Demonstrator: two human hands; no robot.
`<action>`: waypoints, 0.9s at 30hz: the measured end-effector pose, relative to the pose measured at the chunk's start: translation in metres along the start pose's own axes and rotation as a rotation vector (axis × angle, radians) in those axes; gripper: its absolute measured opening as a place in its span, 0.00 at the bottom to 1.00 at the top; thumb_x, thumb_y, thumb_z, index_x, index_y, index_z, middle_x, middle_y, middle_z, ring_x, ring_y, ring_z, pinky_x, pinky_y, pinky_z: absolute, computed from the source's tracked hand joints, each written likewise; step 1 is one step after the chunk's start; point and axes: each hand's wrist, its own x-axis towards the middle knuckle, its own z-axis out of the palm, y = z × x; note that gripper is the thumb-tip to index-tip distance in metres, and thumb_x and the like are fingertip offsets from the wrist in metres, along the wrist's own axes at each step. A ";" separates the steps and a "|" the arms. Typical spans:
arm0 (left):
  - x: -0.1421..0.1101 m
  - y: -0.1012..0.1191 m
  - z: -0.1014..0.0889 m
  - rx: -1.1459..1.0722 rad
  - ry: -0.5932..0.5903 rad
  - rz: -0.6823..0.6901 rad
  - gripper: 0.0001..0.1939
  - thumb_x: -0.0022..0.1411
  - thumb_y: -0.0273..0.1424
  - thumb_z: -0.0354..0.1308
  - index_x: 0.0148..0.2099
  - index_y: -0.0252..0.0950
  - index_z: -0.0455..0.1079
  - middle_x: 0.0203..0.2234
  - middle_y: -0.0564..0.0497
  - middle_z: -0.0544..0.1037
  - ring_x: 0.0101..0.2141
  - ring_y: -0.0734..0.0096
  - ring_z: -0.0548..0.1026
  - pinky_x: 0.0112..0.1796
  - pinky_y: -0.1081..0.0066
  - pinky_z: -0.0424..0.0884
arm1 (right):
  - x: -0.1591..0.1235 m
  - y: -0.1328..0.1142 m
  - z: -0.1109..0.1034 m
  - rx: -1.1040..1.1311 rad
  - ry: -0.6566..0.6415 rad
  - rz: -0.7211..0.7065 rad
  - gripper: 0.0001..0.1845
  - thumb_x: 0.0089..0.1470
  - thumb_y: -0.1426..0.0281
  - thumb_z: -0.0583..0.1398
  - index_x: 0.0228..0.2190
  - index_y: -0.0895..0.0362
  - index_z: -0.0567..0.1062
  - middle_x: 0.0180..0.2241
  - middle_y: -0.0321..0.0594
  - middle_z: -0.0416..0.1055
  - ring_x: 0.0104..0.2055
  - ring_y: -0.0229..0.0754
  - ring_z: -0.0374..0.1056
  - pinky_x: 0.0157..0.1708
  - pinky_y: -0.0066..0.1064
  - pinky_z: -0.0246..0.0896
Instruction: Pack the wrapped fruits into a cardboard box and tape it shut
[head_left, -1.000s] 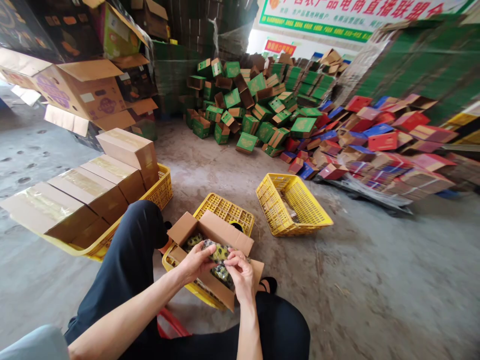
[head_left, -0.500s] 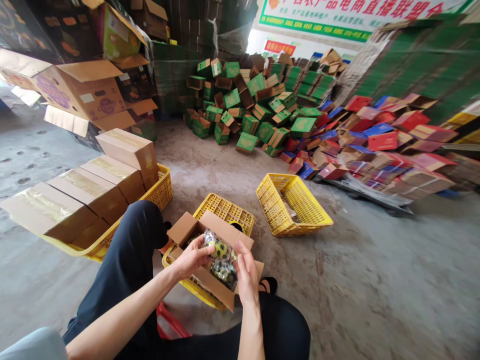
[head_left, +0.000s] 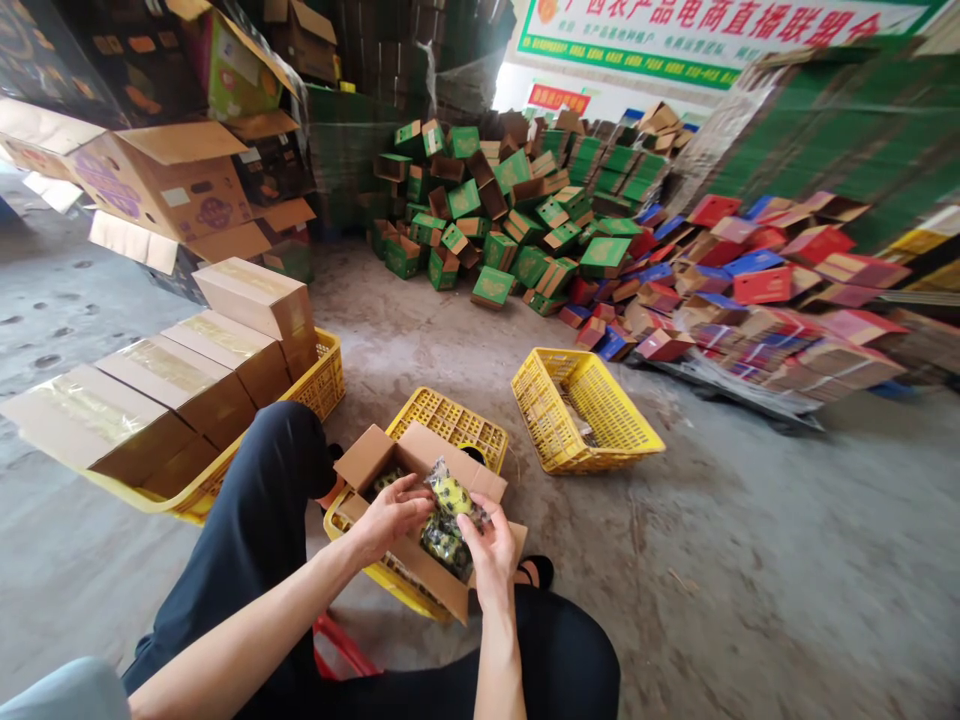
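Left hand [head_left: 393, 516] has come off the packet [head_left: 450, 494] since the last frame, and the packet now leans more upright in the right hand [head_left: 489, 548]. Right thumb and fingers are pinching its lower right end, so that's the grip doing the work. Left fingers are loose and slightly curled, holding nothing, right next to the packet's other side; can't tell if the tips still brush it. It's clear wrap over something yellow-green with dark spots, held above the open box [head_left: 430, 578]. More packets [head_left: 445, 548] sit in the box just below the fingers. Yellow crate [head_left: 397, 582] is under the box, basket [head_left: 551, 432] is off to the right beyond the right fingers, and taped cartons [head_left: 169, 370] are well left of the left fingers.
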 end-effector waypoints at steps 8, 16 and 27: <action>-0.006 0.003 0.009 -0.026 -0.252 -0.013 0.25 0.52 0.30 0.77 0.51 0.32 0.76 0.50 0.40 0.80 0.43 0.65 0.82 0.47 0.70 0.76 | -0.006 -0.005 0.008 -0.062 -0.207 -0.102 0.13 0.52 0.61 0.70 0.40 0.50 0.84 0.55 0.45 0.75 0.60 0.54 0.68 0.58 0.45 0.67; -0.002 0.004 0.001 0.000 -0.162 -0.045 0.20 0.52 0.31 0.77 0.44 0.32 0.74 0.39 0.42 0.83 0.33 0.67 0.82 0.36 0.71 0.77 | -0.008 -0.008 0.006 0.157 -0.163 0.002 0.20 0.54 0.54 0.68 0.44 0.51 0.83 0.53 0.47 0.78 0.59 0.56 0.70 0.61 0.50 0.64; -0.016 0.011 0.014 -0.015 -0.328 -0.158 0.20 0.58 0.35 0.68 0.51 0.34 0.73 0.41 0.42 0.81 0.38 0.59 0.81 0.36 0.68 0.76 | -0.002 0.001 0.001 0.100 -0.044 0.146 0.33 0.55 0.50 0.65 0.58 0.49 0.74 0.59 0.46 0.73 0.59 0.55 0.71 0.47 0.41 0.74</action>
